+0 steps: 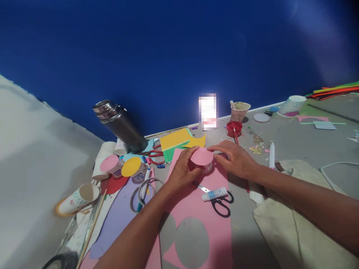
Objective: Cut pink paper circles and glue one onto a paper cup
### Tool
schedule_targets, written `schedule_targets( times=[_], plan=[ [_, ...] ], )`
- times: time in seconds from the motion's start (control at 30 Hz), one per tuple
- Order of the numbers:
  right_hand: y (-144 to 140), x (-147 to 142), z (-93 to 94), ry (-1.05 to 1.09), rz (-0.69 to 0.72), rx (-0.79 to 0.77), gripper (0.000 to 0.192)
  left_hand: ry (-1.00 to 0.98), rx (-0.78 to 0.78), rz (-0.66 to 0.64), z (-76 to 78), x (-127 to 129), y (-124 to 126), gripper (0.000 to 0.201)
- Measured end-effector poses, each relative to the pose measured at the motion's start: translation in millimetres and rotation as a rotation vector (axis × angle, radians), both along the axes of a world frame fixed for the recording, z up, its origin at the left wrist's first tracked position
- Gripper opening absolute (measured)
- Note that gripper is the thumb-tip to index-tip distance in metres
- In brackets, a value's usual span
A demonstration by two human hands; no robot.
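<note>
Nearest is the pink paper sheet with 2 round holes cut out, and black-handled scissors plus a glue tube lie on it just near of the hands. Mid-scene, the left hand and right hand both curl their fingers around a small cup capped with a pink paper circle, fingertips pressing its edge from either side. Farther left sit a yellow-capped cup and a steel flask.

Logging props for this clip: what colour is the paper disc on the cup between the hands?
Pink; the paper disc on the cup shows best in the head view.
</note>
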State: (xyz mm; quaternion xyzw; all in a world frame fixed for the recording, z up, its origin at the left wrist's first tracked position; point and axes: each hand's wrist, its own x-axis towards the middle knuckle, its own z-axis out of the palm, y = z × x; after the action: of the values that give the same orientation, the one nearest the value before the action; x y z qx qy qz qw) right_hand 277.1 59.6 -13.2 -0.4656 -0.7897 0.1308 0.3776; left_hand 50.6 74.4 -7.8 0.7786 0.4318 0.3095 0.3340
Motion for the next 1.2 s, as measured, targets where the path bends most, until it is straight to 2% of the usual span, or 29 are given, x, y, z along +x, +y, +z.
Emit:
schedule_targets(
  times=[0.2, 0.3, 0.47, 0.6, 1.0, 1.2],
  plan=[
    [1, 1, -0.1, -0.013, -0.012, 0.045, 0.037, -0.008, 0.009, -0.013, -4.4, -2, 1, 0.073],
    [2, 1, -2.0, -0.006, -0.037, 0.136, 0.042, -0.011, 0.02, -0.023, -3.7, -2, 1, 0.076],
    [0, -3, 0.3, -0.022, 0.017, 0.273, 0.034, -0.022, 0.099, -0.048, -2.0, -5, 0, 0.078],
    [-2, -10, 4.9, -0.08, 0.089, 0.281, 0.034, 0.01, 0.139, -0.074, -4.4, -7, 3, 0.07],
    [-2, -11, 6.0, -0.079, 0.103, 0.244, 0.034, 0.061, 0.145, -0.061, -4.4, -6, 3, 0.07],
    [-3, -4, 10.1, -0.007, -0.008, 0.341, 0.022, 0.052, 0.318, -0.093, -9.1, -7, 4, 0.08]
  ],
)
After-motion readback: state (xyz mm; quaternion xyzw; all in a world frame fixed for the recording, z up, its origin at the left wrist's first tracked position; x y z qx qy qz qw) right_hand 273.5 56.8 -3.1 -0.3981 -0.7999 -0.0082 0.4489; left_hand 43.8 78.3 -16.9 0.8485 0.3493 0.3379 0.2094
